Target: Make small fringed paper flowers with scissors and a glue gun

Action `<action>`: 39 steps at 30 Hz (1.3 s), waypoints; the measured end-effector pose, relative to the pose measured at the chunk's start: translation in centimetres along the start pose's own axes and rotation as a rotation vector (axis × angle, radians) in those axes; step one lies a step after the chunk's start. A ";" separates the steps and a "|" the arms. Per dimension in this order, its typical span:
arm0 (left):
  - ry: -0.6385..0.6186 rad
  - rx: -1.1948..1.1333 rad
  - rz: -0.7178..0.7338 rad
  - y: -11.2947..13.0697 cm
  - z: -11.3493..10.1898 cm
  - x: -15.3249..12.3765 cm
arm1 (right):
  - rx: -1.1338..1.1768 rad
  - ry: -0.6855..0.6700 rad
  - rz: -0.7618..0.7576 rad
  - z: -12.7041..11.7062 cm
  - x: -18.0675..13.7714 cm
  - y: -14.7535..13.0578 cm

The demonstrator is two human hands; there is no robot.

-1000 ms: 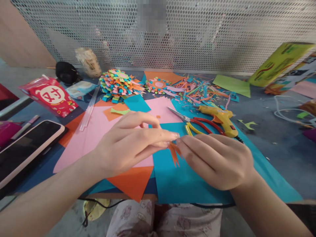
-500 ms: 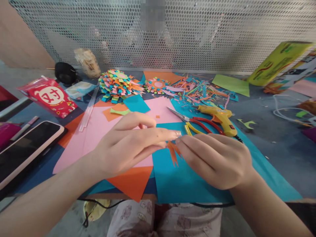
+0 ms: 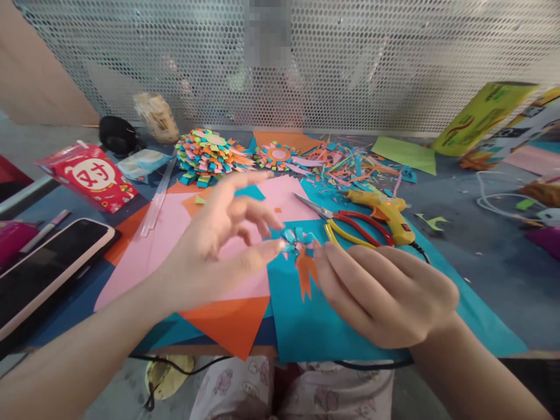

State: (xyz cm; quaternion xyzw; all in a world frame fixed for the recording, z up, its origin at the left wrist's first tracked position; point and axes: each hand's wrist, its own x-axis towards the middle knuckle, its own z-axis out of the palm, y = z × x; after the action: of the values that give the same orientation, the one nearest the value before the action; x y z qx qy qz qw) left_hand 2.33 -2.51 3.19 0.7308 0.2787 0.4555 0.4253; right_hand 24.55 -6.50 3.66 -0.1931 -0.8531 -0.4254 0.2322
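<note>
Over the blue paper sheet point(image 3: 332, 315), a small paper rosette point(image 3: 299, 238) with blue and pink petals and forked orange tails point(image 3: 305, 274) is held up. My right hand point(image 3: 385, 291) pinches its right edge between thumb and fingers. On the other side, my left hand point(image 3: 219, 245) is spread, its thumb and one fingertip at the rosette's left edge; whether they touch it I cannot tell. Just beyond my right hand lie scissors point(image 3: 350, 224) with red and yellow handles. A yellow glue gun point(image 3: 389, 213) rests beside them.
Finished paper rosettes point(image 3: 210, 153) and a heap of paper scraps point(image 3: 350, 160) sit at the back before a perforated metal panel point(image 3: 210, 70). Clear glue sticks point(image 3: 157, 201), a red snack bag point(image 3: 90, 178) and a phone point(image 3: 52, 268) lie left. Pink paper point(image 3: 170, 233) stretches under my left hand.
My left hand has lifted its fingers off the rosette and spread them, moving slightly left. The rosette's blue petals now show. My right hand keeps its pinch.
</note>
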 end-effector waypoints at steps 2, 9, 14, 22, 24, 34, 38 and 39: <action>-0.108 -0.155 -0.234 0.1 0.2 0.0 | -0.013 -0.013 -0.020 -0.1 0.1 -0.2; -0.187 -0.290 -0.512 0.6 1.0 0.0 | -0.020 -0.023 -0.023 -0.2 0.0 -0.3; -0.175 -0.390 -0.576 0.5 1.1 0.1 | 0.001 -0.007 -0.023 0.0 0.0 -0.4; -0.141 -0.446 -0.666 0.6 1.2 0.2 | 0.013 -0.043 -0.016 0.0 0.1 -0.3; -0.140 -0.449 -0.666 0.6 1.2 0.3 | 0.012 -0.045 -0.013 -0.1 0.1 -0.3; -0.148 -0.442 -0.668 0.9 1.2 0.4 | 0.009 -0.040 -0.018 -0.1 0.1 -0.3; -0.135 -0.380 -0.675 0.9 1.2 0.3 | 0.007 -0.037 -0.030 0.0 0.0 -0.6; -0.131 -0.369 -0.670 0.8 1.2 0.3 | 0.006 -0.033 -0.035 0.1 0.0 -0.6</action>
State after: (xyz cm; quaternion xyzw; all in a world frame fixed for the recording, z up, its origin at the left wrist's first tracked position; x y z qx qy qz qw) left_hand 3.57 -3.08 3.80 0.5381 0.3875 0.2861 0.6917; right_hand 24.24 -6.76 3.22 -0.1847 -0.8613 -0.4236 0.2112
